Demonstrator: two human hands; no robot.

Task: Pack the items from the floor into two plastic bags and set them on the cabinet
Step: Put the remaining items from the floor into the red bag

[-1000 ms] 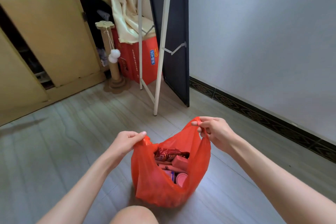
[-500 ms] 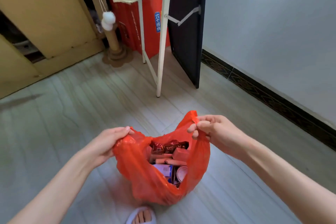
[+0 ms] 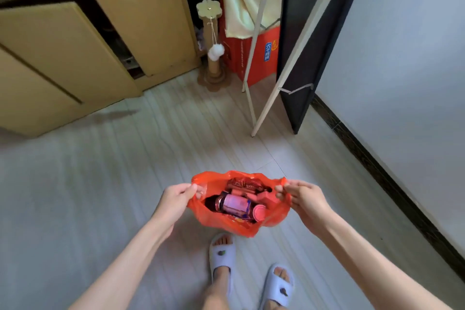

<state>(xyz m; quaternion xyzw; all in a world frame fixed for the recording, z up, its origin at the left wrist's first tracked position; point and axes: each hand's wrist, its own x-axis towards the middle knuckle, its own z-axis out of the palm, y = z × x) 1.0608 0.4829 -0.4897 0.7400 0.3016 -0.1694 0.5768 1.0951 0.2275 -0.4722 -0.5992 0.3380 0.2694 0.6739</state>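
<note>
An orange-red plastic bag (image 3: 227, 224) hangs open between my hands above the floor. My left hand (image 3: 175, 199) pinches its left handle and my right hand (image 3: 304, 197) pinches its right handle. Inside lie a jar with a pink label (image 3: 235, 204), a round pink lid (image 3: 259, 212), a red box (image 3: 266, 199) and a dark red wrapped pack (image 3: 242, 183). The yellow cabinet (image 3: 75, 40) stands at the far left, one door ajar.
My feet in pale blue slippers (image 3: 222, 254) stand just below the bag. A cardboard scratching post (image 3: 212, 40), a red carton (image 3: 261, 55), a white rack leg (image 3: 276, 83) and a black panel (image 3: 299, 58) crowd the far corner. A wall runs along the right.
I have risen to standing, so the view now looks down from higher. The bag has lifted off the floor and my hands have pulled its handles further apart.
</note>
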